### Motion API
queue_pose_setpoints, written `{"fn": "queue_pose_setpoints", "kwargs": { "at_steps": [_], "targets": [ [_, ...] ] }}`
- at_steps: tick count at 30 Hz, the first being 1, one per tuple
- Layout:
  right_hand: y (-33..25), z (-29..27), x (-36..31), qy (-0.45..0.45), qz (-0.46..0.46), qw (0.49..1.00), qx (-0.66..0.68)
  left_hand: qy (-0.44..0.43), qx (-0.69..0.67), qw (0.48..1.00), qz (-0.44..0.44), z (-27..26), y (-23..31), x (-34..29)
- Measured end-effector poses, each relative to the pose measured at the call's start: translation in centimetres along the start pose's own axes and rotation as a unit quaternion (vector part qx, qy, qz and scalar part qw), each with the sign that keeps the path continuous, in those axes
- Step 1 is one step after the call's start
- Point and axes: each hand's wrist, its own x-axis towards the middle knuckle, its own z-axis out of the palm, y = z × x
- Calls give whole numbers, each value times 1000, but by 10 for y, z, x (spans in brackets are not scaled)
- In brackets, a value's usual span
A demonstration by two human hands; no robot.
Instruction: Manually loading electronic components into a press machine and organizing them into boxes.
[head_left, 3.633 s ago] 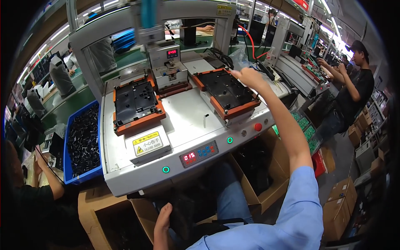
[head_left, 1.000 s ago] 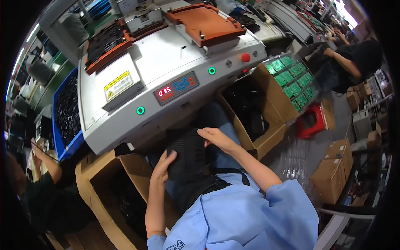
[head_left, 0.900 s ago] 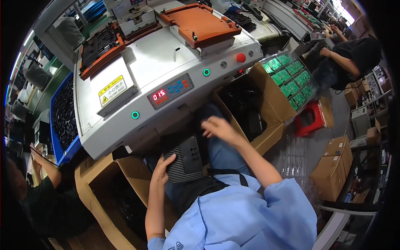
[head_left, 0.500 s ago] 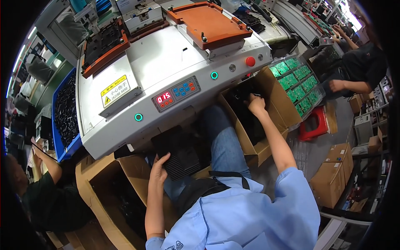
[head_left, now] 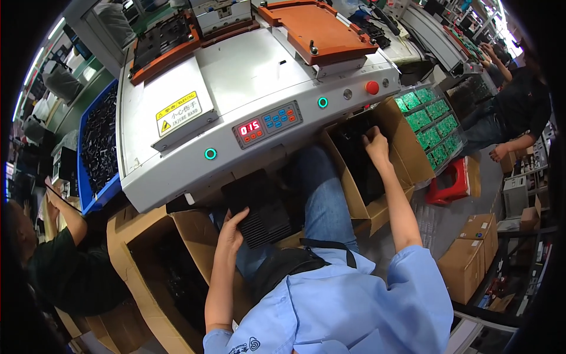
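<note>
My left hand (head_left: pixel 233 229) grips the near left edge of a black plastic cover (head_left: pixel 259 206) with a ribbed lower part. Its thumb lies on top, and the fingers beneath are hidden. The cover is tilted over my lap, below the front of a white machine (head_left: pixel 236 65). My right hand (head_left: pixel 376 146) is at the opening of a cardboard box (head_left: pixel 355 203) to the right of my leg. Those fingers are bent and drawn together; whatever is between them is too dark to make out. Black parts (head_left: pixel 361 168) lie inside the box.
Two orange fixtures (head_left: pixel 327 35) (head_left: pixel 186 56) top the machine. At left stand a blue bin (head_left: pixel 85 197) of small black parts and an open carton (head_left: pixel 138 236). Green circuit boards (head_left: pixel 433 121) and a red stool (head_left: pixel 445 183) are at right. Co-workers sit on both sides.
The whole view has shifted, so the machine appears farther right. The fingers of my right hand have drawn closer together at the box. My left hand keeps hold of the black cover.
</note>
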Motion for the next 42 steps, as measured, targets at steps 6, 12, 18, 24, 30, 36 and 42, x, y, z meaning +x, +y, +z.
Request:
{"fn": "queue_pose_setpoints", "kwargs": {
  "at_steps": [6,12,18,24,30,36,42],
  "targets": [
    [-89,-46,-38,-11,-72,981,179,-26,35,999,27,12,5,-14],
    [-170,-9,-124,-210,-256,913,238,-66,91,993,30,24,8,-21],
    [-185,35,-144,-241,-242,916,211,-99,117,988,33,22,4,-21],
    [-186,39,-151,-243,-269,915,175,-88,116,989,38,22,3,-21],
    [-187,45,-154,-225,-273,921,165,-93,125,987,40,24,5,-21],
    [-184,54,-155,-221,-271,927,138,-86,137,986,39,23,1,-19],
    [-181,49,-158,-213,-266,928,155,-92,126,987,38,23,-4,-17]
  ]
}}
